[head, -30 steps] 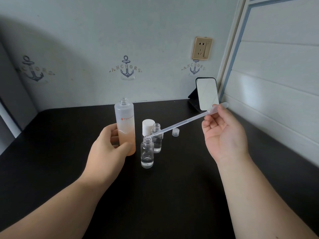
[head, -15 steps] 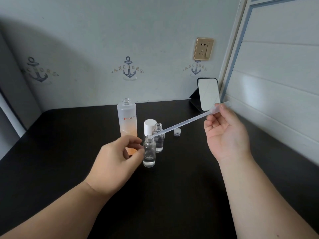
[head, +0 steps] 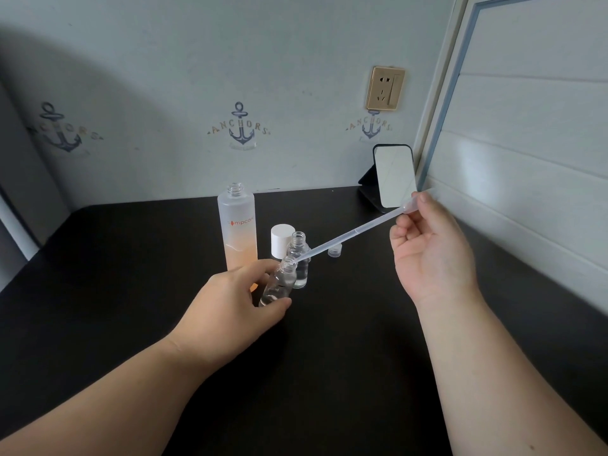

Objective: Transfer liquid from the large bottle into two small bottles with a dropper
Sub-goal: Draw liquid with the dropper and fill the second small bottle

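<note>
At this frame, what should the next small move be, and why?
Probably squeeze the dropper bulb. The right hand pinches its bulb end, its tip sits at the mouth of the tilted small bottle in the left hand, so it looks lined up to release liquid.

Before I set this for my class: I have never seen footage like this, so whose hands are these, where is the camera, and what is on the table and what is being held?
There is no machine here. A person wears the camera on the head, looking down at their own hands. The left hand holds a small bottle, tilted. The right hand pinches a dropper, its tip at that bottle's mouth. On the black table stand an open large bottle, a second small bottle, a white cap, a small clear cap and a mirror.
</note>
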